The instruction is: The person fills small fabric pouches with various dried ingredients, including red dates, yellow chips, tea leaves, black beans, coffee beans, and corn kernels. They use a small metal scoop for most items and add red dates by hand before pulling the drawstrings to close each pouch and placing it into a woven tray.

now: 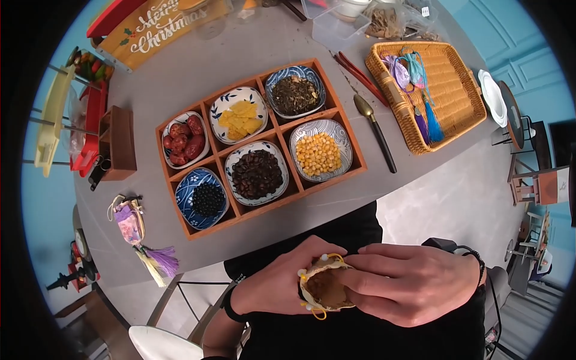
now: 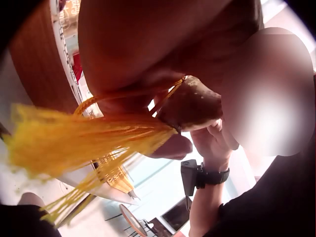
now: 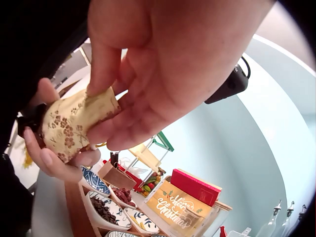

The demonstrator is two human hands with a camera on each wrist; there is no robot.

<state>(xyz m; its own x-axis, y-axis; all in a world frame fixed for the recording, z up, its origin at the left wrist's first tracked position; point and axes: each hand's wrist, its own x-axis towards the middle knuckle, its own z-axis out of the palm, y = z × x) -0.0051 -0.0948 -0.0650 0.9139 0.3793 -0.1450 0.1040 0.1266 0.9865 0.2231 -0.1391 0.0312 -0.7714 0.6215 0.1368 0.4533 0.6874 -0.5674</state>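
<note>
A small cream pouch with brown blossoms (image 3: pixel 69 126) is held close to the body, its mouth facing up in the head view, with brownish material visible inside (image 1: pixel 327 287). My left hand (image 1: pixel 273 283) wraps around the pouch's body. With thumb and fingers, my right hand (image 1: pixel 414 282) pinches the rim; its fingertips hide part of the opening. Yellow cord and pale beads show around the mouth. In the left wrist view a yellow tassel (image 2: pixel 84 140) hangs by the left hand.
A wooden divided tray (image 1: pixel 270 207) holds bowls of dates, yellow pieces, dried leaves, corn, dark beans and black beans. Right of it are a spoon (image 1: pixel 378 135) and a wicker basket (image 1: pixel 453 129) with two pouches. Another tasselled pouch (image 1: pixel 129 225) lies at the left.
</note>
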